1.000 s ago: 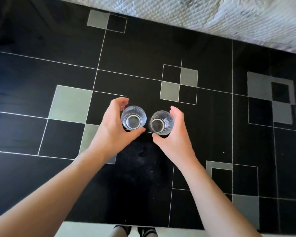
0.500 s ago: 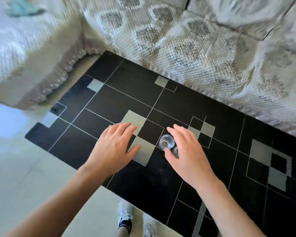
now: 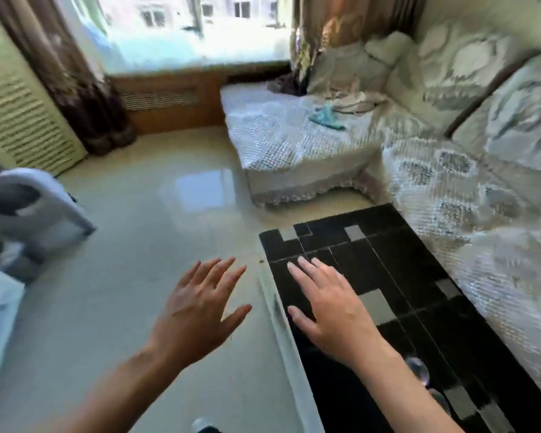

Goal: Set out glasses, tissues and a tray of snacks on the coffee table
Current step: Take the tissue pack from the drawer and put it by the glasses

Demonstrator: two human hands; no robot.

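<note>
Two clear glasses (image 3: 419, 368) stand on the black coffee table (image 3: 403, 264) at the lower right, partly hidden behind my right forearm. My right hand (image 3: 328, 304) hovers over the table's left end, fingers straight and spread, holding nothing. My left hand (image 3: 200, 307) is out over the floor to the left of the table, also spread and empty. No tissues or snack tray are in view.
A sofa (image 3: 469, 170) with a patterned cover wraps round the table's far and right sides. Glossy pale floor (image 3: 156, 220) lies to the left. White and grey items (image 3: 22, 214) sit at the left edge. A window (image 3: 188, 26) and curtains are at the back.
Both hands let go of the glasses and drew away to the left. My view swung up and left, from the tabletop to the room and the floor.
</note>
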